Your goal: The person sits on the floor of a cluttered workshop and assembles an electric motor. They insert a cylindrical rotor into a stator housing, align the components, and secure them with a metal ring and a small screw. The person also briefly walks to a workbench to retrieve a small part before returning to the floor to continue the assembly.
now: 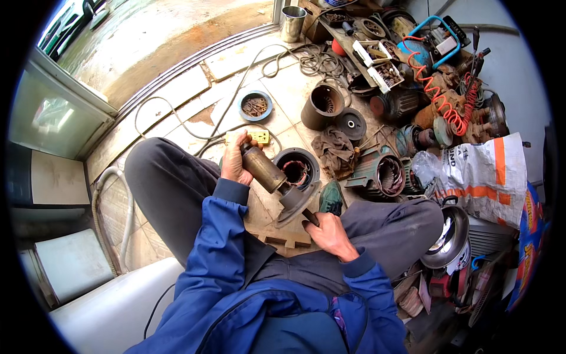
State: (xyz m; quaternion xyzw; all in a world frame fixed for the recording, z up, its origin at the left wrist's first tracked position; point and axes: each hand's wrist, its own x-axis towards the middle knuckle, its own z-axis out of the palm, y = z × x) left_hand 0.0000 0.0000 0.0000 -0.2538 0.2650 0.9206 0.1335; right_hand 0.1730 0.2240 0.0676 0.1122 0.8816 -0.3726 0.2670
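Observation:
My left hand grips the upper end of a brass-coloured motor rotor, tilted between my hands. A grey metal flange sits around the rotor's lower end. My right hand is closed round the dark shaft below the flange. Just beyond the rotor is a round motor housing with copper-coloured windings inside, partly hidden by it. A yellow power strip lies behind my left hand. A notched wooden board is on the floor between my legs.
A bolt-filled bowl, dark cylinder, round plate, rag and cables lie on the tiles. Motors, a white sack and metal parts crowd the right. An open doorway is upper left.

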